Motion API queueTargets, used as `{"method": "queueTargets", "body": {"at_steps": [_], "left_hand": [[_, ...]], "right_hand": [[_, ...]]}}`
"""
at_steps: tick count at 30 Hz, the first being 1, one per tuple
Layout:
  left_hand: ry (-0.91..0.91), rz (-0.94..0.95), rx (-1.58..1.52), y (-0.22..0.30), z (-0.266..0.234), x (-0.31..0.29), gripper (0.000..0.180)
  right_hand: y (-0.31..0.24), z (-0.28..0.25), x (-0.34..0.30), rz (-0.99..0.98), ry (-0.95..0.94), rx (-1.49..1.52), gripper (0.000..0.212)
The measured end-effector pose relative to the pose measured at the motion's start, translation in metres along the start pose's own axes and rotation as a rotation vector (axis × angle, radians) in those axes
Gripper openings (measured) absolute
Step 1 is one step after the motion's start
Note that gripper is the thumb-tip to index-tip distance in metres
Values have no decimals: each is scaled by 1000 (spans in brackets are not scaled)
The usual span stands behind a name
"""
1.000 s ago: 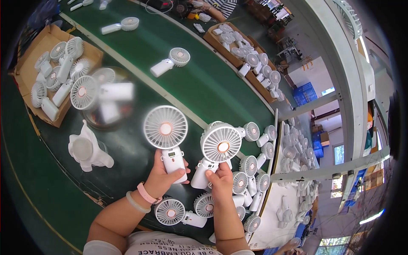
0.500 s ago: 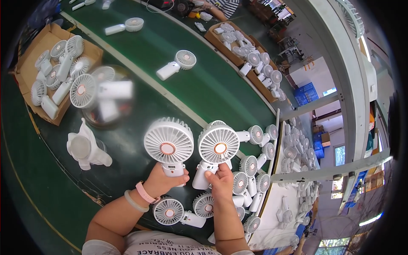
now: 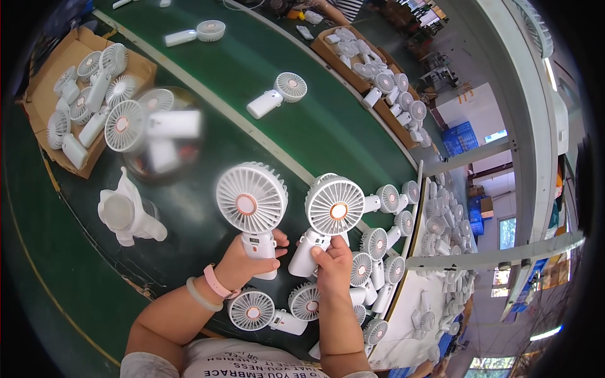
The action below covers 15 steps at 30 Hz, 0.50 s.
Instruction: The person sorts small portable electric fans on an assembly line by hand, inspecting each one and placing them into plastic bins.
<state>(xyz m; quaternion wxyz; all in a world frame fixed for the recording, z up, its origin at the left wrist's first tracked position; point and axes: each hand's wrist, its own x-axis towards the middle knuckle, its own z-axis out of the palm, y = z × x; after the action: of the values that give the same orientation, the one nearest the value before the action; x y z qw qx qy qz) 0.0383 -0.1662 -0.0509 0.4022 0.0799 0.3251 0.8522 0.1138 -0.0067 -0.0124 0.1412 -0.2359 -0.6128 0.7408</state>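
Note:
Two white handheld fans are held upright side by side above the green work surface. My left hand [image 3: 249, 261] wraps round the handle of the left handheld fan [image 3: 251, 200], thumb across its front and some fingers lifted at the side. The handle of the right handheld fan [image 3: 335, 208] is gripped by my right hand [image 3: 333, 255], thumb pressed near the top of it. Both round grilles face me, each with a copper-ringed centre. Below my left wrist lies another fan [image 3: 255, 310]; one more fan [image 3: 305, 302] rests beside my right forearm.
At the left stand an open cardboard box [image 3: 39, 94] of fans and a white cloth-like piece [image 3: 129, 214]. A single fan [image 3: 277, 94] lies on the green belt [image 3: 233, 63]. Many fans crowd the right side, by a metal frame [image 3: 498, 255]. A person's arm [image 3: 328, 9] shows beyond.
The two held fans have moved slightly apart, the right one shifting rightward. Some fingers of my left hand have loosened from the handle. The whole view has shifted a little.

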Motion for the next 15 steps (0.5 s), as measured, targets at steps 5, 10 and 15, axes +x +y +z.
{"method": "queueTargets", "body": {"at_steps": [5, 10, 15], "left_hand": [[-191, -167, -288, -1, 4, -2, 76], [-174, -245, -251, 3, -8, -3, 72], [-141, -180, -380, -4, -6, -2, 72]], "right_hand": [[4, 15, -6, 89, 13, -296, 42], [-23, -27, 14, -370, 64, -1028, 30], [4, -58, 37, -155, 187, -1291, 45]]}}
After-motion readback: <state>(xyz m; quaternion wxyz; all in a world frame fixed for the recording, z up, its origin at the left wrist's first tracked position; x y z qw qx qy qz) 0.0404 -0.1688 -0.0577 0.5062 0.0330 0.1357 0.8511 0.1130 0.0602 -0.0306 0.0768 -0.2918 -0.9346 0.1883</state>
